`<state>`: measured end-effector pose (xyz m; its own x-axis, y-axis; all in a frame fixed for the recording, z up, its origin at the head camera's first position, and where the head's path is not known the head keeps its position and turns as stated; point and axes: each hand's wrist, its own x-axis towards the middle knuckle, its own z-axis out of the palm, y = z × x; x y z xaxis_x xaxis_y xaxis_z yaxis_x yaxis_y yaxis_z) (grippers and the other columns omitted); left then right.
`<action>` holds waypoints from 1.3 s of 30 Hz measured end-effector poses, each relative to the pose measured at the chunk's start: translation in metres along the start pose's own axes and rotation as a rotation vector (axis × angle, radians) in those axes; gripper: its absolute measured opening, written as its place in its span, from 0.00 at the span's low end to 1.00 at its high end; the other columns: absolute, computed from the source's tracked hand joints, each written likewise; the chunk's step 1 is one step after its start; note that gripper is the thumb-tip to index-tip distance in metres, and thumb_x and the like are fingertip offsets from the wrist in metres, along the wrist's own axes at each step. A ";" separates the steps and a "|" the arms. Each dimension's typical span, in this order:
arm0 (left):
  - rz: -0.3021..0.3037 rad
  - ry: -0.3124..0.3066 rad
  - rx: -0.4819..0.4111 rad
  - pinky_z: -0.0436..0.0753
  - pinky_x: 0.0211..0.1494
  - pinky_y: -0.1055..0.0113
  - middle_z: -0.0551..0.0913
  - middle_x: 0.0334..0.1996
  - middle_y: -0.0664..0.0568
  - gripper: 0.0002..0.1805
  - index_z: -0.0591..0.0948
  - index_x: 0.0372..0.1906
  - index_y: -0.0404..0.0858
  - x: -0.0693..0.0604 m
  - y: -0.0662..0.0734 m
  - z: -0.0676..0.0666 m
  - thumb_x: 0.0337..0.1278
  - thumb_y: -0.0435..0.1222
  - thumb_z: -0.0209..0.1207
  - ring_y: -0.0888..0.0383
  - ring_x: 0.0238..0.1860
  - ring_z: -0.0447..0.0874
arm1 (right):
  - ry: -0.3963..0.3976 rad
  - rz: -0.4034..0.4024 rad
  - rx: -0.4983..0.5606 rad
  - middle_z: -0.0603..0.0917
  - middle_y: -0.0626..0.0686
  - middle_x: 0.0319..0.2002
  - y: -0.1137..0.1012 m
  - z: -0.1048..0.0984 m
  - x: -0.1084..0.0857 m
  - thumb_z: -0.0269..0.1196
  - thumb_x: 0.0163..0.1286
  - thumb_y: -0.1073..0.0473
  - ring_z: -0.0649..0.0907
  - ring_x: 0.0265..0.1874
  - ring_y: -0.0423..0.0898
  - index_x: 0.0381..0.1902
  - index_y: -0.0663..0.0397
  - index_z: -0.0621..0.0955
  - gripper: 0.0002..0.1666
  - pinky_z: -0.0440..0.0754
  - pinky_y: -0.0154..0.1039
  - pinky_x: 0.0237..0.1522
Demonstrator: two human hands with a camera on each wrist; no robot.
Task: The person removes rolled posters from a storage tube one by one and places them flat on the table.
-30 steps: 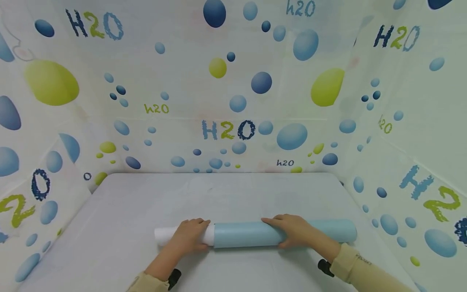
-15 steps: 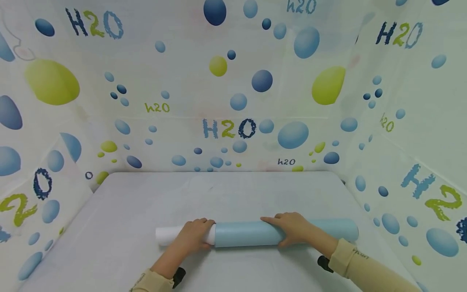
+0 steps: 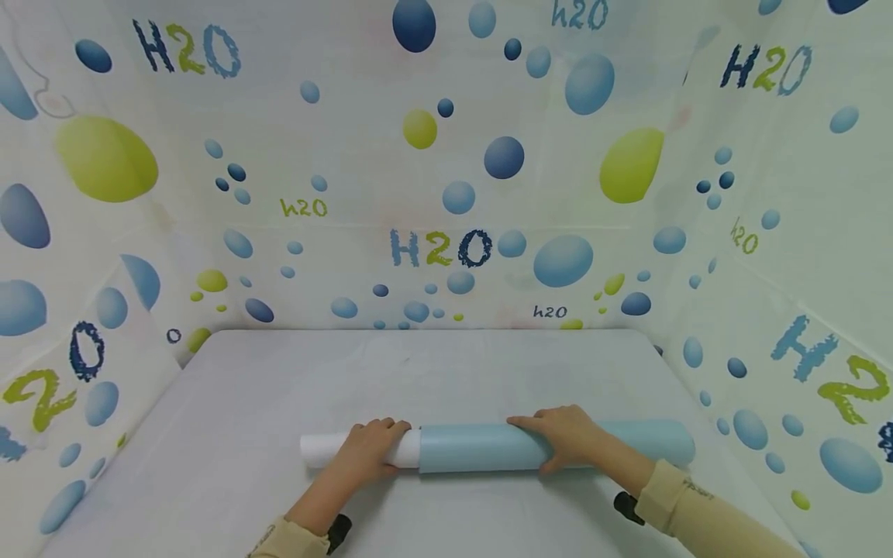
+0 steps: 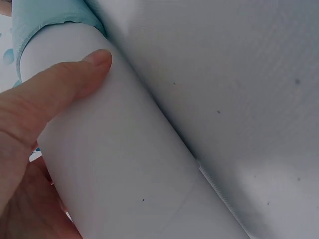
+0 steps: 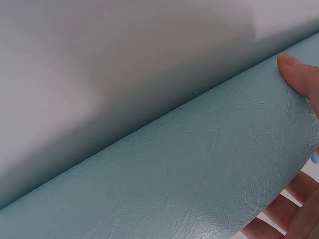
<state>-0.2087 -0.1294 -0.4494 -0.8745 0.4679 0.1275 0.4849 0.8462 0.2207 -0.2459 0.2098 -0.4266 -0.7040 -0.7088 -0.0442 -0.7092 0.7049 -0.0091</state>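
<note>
The relation that matters is a shared long axis: the white roll [image 3: 317,451] runs into the left mouth of the blue roll [image 3: 467,448], and together they lie as one straight bar from left to right across the person's front. Both are over the near half of the counter [image 3: 209,504], close to parallel with its far edge; whether they rest on it or are held just above it cannot be told.

The left hand [image 3: 370,451] is the nearer to the join. It grips the white roll just left of the blue rim [image 4: 59,18], its thumb [image 4: 77,78] on the near side and its fingers curled round the far side, with a bare stub of white beyond it to the left. The left wrist view shows the rim ringing the white surface, with the thumb tip near that rim but not on it.

The right hand [image 3: 567,438] is well away from the join, around the middle of the blue roll. It is partly closed, spread to the roll's width, and holds it between thumb and fingers. The two hands thus sit on the same line, each holding a different roll, with the join between them
</note>
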 end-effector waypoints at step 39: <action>-0.039 -0.005 0.039 0.72 0.41 0.45 0.79 0.42 0.49 0.29 0.75 0.50 0.41 -0.007 -0.019 0.001 0.35 0.33 0.72 0.47 0.43 0.78 | -0.047 0.121 0.080 0.81 0.50 0.42 0.022 0.004 -0.036 0.75 0.38 0.44 0.80 0.37 0.49 0.60 0.40 0.70 0.48 0.76 0.49 0.35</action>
<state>-0.2115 -0.1482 -0.4555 -0.8927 0.4357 0.1147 0.4502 0.8731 0.1873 -0.2361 0.2511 -0.4290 -0.7802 -0.6180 -0.0968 -0.6128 0.7862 -0.0800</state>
